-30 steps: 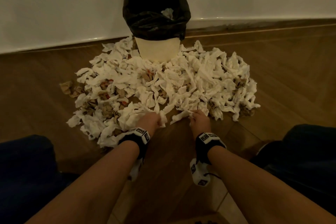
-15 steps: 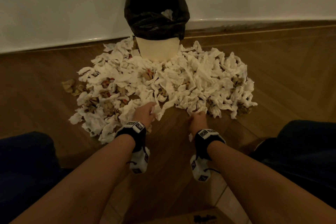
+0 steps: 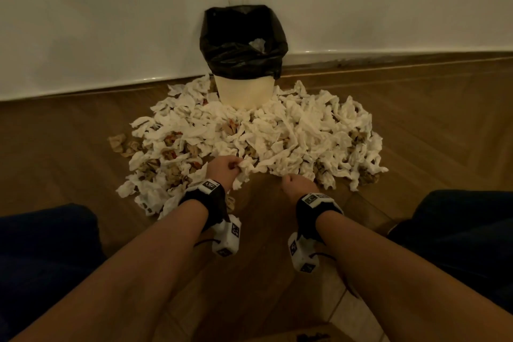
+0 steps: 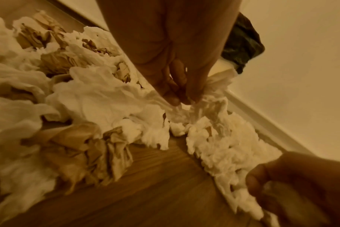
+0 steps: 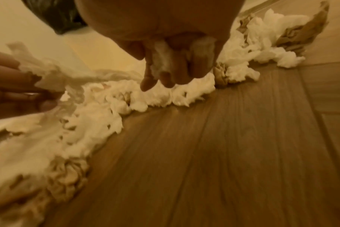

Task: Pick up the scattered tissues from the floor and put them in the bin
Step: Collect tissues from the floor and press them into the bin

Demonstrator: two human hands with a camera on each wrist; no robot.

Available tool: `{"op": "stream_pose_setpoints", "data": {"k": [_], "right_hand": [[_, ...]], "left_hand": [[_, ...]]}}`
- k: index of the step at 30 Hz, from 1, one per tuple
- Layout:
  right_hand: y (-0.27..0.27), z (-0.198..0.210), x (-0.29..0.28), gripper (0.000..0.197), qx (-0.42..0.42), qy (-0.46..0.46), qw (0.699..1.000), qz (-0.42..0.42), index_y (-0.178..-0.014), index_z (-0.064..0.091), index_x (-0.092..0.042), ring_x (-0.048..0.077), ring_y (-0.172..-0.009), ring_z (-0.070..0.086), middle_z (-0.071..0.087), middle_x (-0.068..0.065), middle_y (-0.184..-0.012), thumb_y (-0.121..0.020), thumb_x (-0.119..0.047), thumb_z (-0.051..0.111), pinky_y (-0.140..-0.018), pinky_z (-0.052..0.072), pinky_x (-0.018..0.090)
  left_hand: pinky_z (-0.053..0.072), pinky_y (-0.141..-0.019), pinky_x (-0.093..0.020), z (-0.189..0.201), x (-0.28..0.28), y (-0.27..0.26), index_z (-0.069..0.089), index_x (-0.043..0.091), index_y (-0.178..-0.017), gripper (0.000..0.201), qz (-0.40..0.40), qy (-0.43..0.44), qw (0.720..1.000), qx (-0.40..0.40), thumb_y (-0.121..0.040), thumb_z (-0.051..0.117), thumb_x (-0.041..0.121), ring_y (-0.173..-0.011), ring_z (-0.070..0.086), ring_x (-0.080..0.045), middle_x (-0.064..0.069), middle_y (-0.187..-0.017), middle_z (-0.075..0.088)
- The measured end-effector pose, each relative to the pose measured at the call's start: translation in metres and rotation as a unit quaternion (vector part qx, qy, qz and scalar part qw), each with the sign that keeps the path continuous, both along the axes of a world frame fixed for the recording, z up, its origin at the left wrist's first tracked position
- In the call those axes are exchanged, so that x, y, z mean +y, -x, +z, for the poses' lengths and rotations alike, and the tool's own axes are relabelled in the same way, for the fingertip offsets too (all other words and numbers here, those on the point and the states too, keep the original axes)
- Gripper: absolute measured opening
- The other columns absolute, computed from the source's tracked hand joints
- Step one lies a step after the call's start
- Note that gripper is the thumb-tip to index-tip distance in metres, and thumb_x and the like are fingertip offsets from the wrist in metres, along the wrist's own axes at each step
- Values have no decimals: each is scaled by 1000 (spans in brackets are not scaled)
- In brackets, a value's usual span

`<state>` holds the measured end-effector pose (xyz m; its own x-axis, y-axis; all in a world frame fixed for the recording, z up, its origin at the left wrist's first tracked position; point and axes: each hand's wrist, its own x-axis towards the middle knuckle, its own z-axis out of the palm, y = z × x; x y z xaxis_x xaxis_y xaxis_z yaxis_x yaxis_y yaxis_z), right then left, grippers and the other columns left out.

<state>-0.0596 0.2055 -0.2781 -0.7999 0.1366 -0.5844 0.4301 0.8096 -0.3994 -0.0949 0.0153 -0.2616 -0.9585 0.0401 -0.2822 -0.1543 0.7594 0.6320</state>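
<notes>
Both hands' fingers clamped on white tissues: left hand (image 3: 223, 172), right hand (image 3: 295, 184), beside pile (image 3: 291, 133).

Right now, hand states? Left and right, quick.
Left hand: fingers pinching a white tissue at the near edge of the pile.
Right hand: fingers curled around a small wad of white tissue, seen from the right wrist.

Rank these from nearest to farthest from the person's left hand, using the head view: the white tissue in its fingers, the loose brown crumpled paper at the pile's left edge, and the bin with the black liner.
1. White tissue: pinched in the left hand.
2. Brown crumpled paper: at the pile's far left edge.
3. Bin: against the wall, behind the pile.
</notes>
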Motion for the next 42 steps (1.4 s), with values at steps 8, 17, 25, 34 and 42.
{"op": "stream_pose_setpoints", "data": {"k": [8, 17, 25, 34, 42], "right_hand": [[26, 34, 9, 34, 7, -79, 996, 47, -124, 47, -17, 34, -123, 42, 41, 15, -134, -90, -16, 50, -102, 40, 45], [39, 70, 18, 28, 98, 25, 994, -48, -108, 62, -9, 32, -103, 57, 59, 15, -119, -94, -2, 39, -77, 48, 37], [28, 81, 16, 27, 108, 49, 989, -85, -102, 68, -8, 31, -89, 58, 64, 14, -104, -95, -14, 43, -70, 42, 29], [23, 82, 13, 47, 130, 110, 966, -196, -55, 44, -15, 20, -52, 39, 42, 5, -58, -94, -41, 44, -52, 29, 26], [21, 80, 19, 37, 107, 175, 950, -236, -112, 58, -1, 37, -97, 63, 63, 22, -105, -98, -32, 43, -86, 52, 42]], "left_hand": [[53, -84, -35, 51, 1, 13, 50, 13, -134, 37, 10, -232, 972, -49, -97, 49, 16, -103, 60, -28, -19, -121, 59], [48, -90, -40, 109, 6, 25, 56, -4, -96, 26, 181, -464, 857, -134, -92, 32, -13, -111, 55, -38, -22, -117, 52], [44, -47, -23, 128, 2, 11, 36, 1, -131, 37, 267, -547, 771, -190, -98, 18, 4, -61, 45, -17, -8, -75, 45], [49, -53, -23, 127, 1, 0, 58, 4, -96, 15, 196, -469, 844, -173, -91, 59, 18, -66, 51, -17, -8, -78, 52], [49, -92, -46, 108, 1, -7, 11, 10, -149, 57, 270, -509, 791, -208, -98, 31, -7, -125, 45, -43, -23, -148, 30]]}}
